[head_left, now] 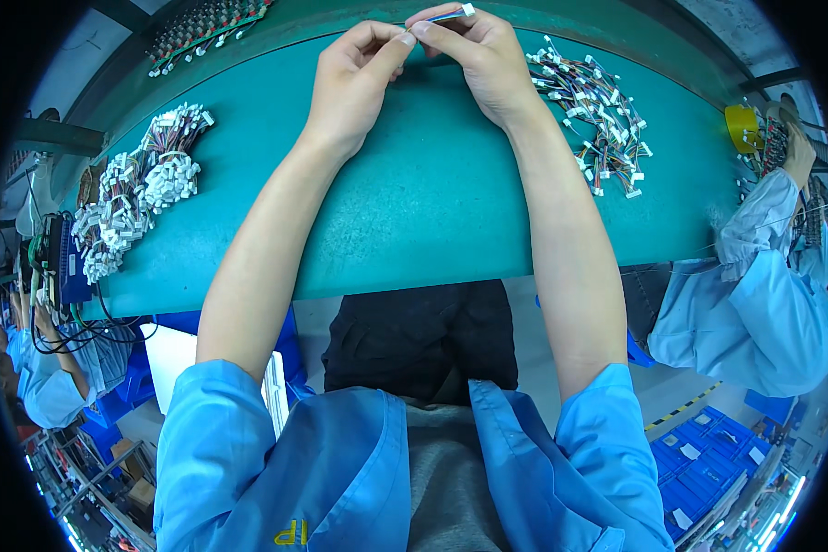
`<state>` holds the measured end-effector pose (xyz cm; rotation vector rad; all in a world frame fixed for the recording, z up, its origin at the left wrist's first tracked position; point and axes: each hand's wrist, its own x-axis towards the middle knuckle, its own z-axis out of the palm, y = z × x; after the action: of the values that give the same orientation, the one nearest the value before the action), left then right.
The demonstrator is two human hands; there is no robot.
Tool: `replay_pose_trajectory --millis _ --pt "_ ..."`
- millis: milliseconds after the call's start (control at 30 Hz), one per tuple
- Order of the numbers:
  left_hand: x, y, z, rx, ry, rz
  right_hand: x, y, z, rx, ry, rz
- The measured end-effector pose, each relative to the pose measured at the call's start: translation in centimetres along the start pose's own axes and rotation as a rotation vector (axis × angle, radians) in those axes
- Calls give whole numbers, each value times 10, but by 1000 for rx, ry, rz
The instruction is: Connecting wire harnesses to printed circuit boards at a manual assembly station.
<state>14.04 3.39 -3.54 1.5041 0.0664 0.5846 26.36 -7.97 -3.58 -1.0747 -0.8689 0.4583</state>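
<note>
Over the far part of the green worktable [414,202], my two hands meet on a small wire harness [447,17] with coloured wires and a white connector at its right end. My left hand [359,78] pinches its wires between thumb and forefinger. Closed around the part nearer the connector is my right hand [483,64], thumb and fingertips on the wires. Beside my right wrist lies a loose spread of similar wire harnesses [607,120] with white connectors. Bundled harnesses [143,193] are heaped on the table's left side. The harness's other end is hidden by my fingers.
A rack of small parts [207,32] stands behind the table at the far left. Black cables [74,331] and a blue box [75,262] sit at the left edge. A co-worker's sleeve [754,230] and a yellow roll [743,129] are at the right. Blue crates [699,460] stand below.
</note>
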Motion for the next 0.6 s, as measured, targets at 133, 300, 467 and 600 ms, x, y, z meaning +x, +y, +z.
replay_pose_trajectory --millis 133,300,467,600 --pt "0 1 1 123 45 43 -2 -7 6 -11 20 19" --pt "0 2 1 140 49 34 -4 -12 7 -51 48 62" --pt "-1 4 2 119 43 19 -5 -15 9 -102 76 92" --pt "-1 4 2 127 39 12 -5 -14 9 -123 90 97"
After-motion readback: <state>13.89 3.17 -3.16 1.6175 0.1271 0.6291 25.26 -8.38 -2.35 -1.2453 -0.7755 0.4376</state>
